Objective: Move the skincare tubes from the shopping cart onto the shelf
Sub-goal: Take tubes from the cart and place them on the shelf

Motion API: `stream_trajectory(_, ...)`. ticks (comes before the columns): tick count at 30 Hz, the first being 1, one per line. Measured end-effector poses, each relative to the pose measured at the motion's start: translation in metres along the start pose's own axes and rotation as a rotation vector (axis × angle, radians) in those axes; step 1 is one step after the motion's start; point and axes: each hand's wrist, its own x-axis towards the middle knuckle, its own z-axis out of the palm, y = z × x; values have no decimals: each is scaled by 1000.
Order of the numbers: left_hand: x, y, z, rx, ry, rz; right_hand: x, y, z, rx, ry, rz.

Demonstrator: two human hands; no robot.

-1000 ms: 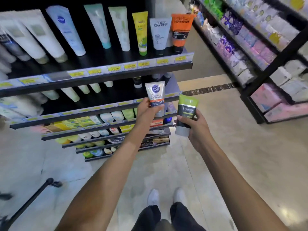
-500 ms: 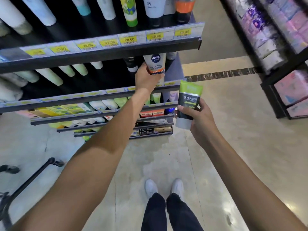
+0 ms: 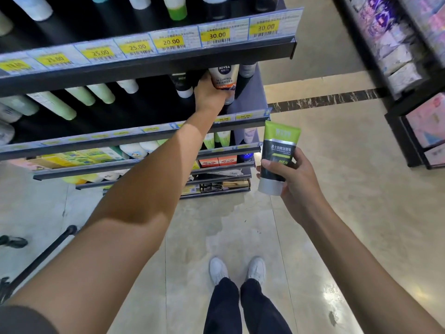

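Head view showed left hand point(image 3: 209, 94) gripping a white Nivea tube point(image 3: 224, 77) at upper centre inside the black shelf point(image 3: 149, 66), right hand point(image 3: 292, 179) clasping a green-and-black tube point(image 3: 277, 157) above beige floor point(image 3: 337, 189).

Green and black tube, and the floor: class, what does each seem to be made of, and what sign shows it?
Green and black tube: probably soft plastic, matte, with a flat crimped top edge and a grey cap. Floor: likely polished stone or tile, since it is glossy, reflects lights and shows thin joint lines.

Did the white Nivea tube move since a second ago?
Yes. The left hand has carried the Nivea tube from in front of the shelf edges into the second shelf, beneath the price-tag rail, beside a dark tube.
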Motion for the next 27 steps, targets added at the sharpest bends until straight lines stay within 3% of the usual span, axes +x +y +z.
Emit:
stream_trajectory(8, 22, -6, 5, 48, 26, -20, -2, 12, -13, 4, -6, 16)
stream_trajectory(18, -17, 0, -18, -18, -16, 30, -6, 16, -1, 21, 10, 28)
stream_trajectory(23, -61, -27, -76, 202, -66, 176, -1, 0, 37, -88, 2, 2)
stream_trajectory(27, -70, -72, -129, 536, -141, 253, 23, -10, 84, -316, -73, -63)
